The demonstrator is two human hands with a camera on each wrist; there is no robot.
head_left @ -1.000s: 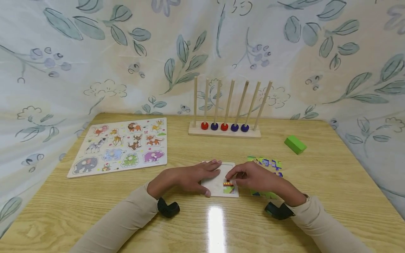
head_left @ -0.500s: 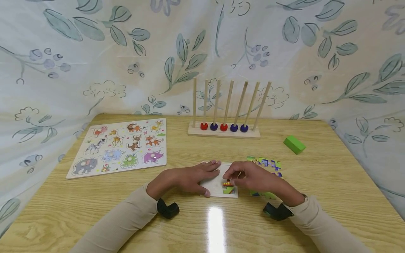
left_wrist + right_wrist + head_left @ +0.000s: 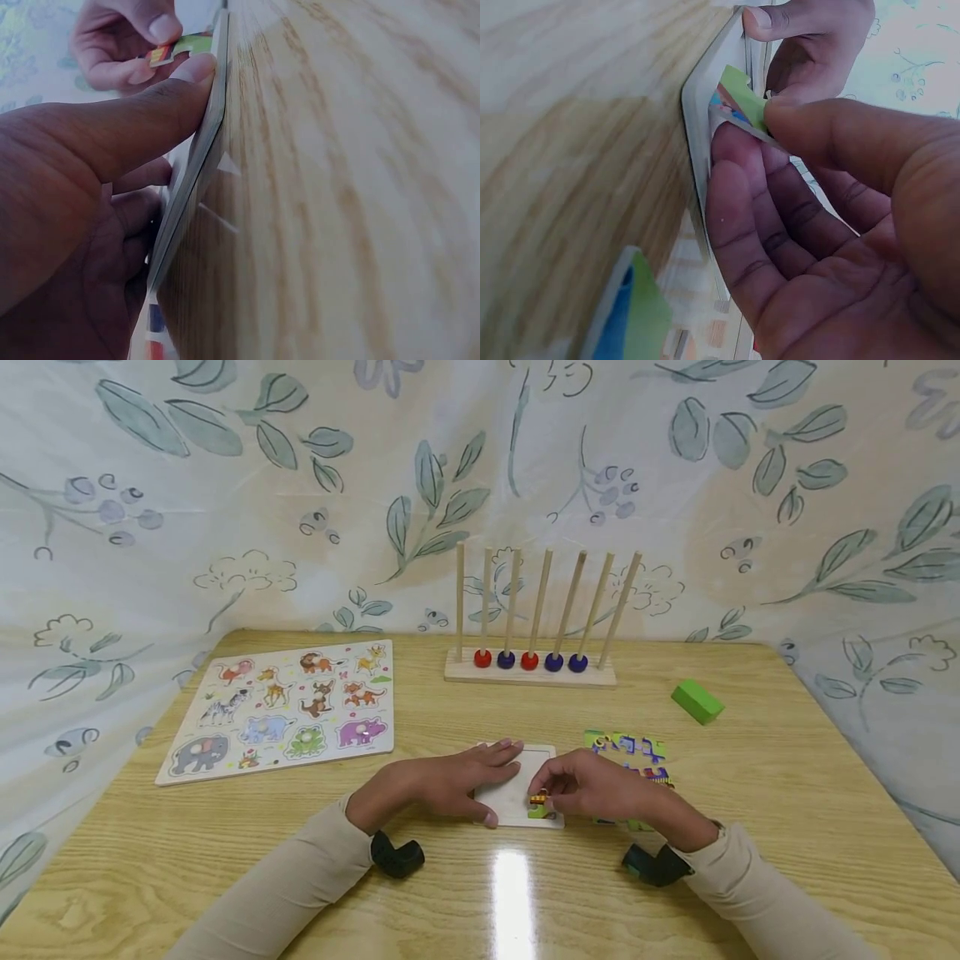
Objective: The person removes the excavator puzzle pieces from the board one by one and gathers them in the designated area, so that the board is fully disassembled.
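A small white puzzle frame [image 3: 517, 797] lies on the table before me. My left hand [image 3: 457, 783] rests on its left part with fingers spread, the thumb [image 3: 176, 82] at the near edge. At the frame's right near corner my right hand [image 3: 603, 789] pinches a jigsaw piece [image 3: 744, 97] between thumb and fingers. The piece is green with a red and yellow band, and it tilts up from the frame in the right wrist view. Right-hand fingertips hide part of it. Beside the right hand lie several colourful jigsaw pieces [image 3: 626, 745], partly covered by that hand.
An animal peg puzzle board [image 3: 251, 692] lies at the left. A wooden bead rack [image 3: 480, 675] with upright rods and red and blue beads stands at the back. To the right is a green block [image 3: 697, 700]. Patterned cloth [image 3: 360, 485] hangs behind the table.
The right hand has shifted slightly, and the pinched jigsaw piece has tilted, its red and yellow band looking narrower. The left hand stays where it was on the puzzle frame.
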